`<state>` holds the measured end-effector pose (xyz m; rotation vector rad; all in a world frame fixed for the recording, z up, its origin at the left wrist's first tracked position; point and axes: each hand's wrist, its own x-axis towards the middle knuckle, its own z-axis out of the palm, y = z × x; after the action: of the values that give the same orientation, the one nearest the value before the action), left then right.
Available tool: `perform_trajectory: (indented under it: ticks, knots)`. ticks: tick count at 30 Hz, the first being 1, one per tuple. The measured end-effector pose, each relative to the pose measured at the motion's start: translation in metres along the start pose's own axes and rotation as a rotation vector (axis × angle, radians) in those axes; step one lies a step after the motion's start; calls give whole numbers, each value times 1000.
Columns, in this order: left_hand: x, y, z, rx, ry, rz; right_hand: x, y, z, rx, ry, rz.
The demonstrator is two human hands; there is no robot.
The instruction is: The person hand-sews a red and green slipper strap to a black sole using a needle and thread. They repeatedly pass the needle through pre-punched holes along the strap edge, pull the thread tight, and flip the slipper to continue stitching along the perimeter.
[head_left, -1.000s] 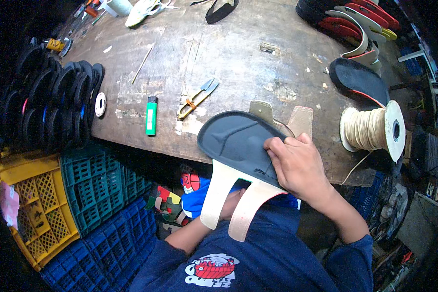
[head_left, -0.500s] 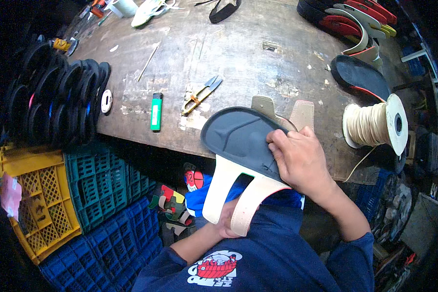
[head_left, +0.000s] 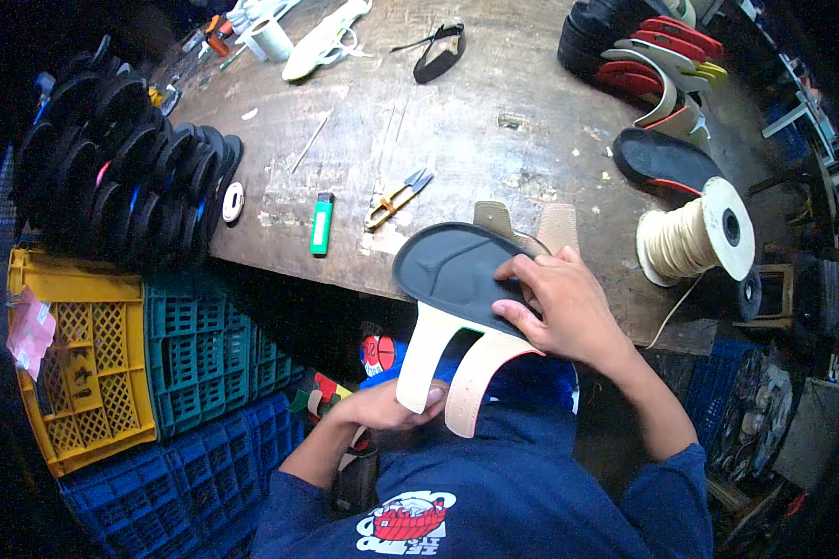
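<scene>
A sandal with a black footbed (head_left: pixel 457 270) lies at the table's near edge, its front half and near side overhanging. Two cream straps, the left strap (head_left: pixel 421 359) and the right strap (head_left: pixel 475 391), hang from its near side. Two beige strap ends, one the right beige strap (head_left: pixel 557 226), rise on its far side. My right hand (head_left: pixel 569 303) is bent over the footbed's right part, thumb and forefinger apart on its surface, gripping it. Below the table edge, my left hand (head_left: pixel 396 402) is closed behind the left strap's end; what its fingers hold is hidden.
Thread snips (head_left: pixel 399 199) and a green lighter (head_left: pixel 322 224) lie left of the sandal. A spool of cream cord (head_left: pixel 685 240) stands at the right. Stacked black soles (head_left: pixel 126 177) fill the left edge; a black sole (head_left: pixel 667 160) lies far right. Plastic crates (head_left: pixel 200 349) stand lower left.
My right thumb and forefinger have parted from a pinch and rest on the footbed. My left hand has moved left and up, out from behind the right strap.
</scene>
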<state>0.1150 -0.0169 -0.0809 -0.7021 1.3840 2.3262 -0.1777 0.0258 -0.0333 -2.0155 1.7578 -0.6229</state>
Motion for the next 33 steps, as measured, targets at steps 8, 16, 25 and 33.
perform_trajectory:
  ticks: [8, 16, 25, 33]
  knots:
    - [32, 81, 43, 943, 91, 554, -1, 11, -1, 988, 11, 340]
    - [59, 94, 33, 421, 824, 911, -24, 17, 29, 1188, 262, 228]
    - [73, 105, 28, 360, 845, 986, -19, 24, 29, 1196, 346, 206]
    - [69, 111, 25, 397, 791, 1007, -15, 22, 35, 894, 428, 152]
